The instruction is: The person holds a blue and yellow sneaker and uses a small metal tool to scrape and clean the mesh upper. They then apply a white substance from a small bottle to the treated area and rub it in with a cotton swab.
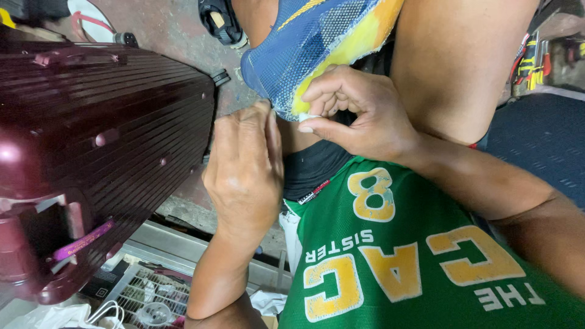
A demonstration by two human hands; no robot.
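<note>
a: shoe (317,49) first, where does it lie from the hands?

b: blue and yellow mesh shoe, propped between the person's bare legs at the top of the view. its toe end points down toward about 7 o'clock, and its long axis runs from that toe up toward 1 o'clock, out past the top edge.

a: which hand is nearer?

b: right hand (359,116). it sits just at 4 o'clock of the toe, touching it. its grip is pinched nearly closed, thumb and forefinger tip to tip on a small white bit (306,117) right at the yellow edge of the toe. what that bit is, i cannot tell.

a: and the left hand (244,170)?

b: lower, at 7 o'clock of the toe, back of the hand toward the camera, fingertips up against the toe's underside. fingers are together and curled only a little; whether that grip holds anything i cannot tell, the palm is hidden.

a: anything beside them?

b: dark red ribbed suitcase (103,140) at 9 o'clock, apart from both hands.
</note>
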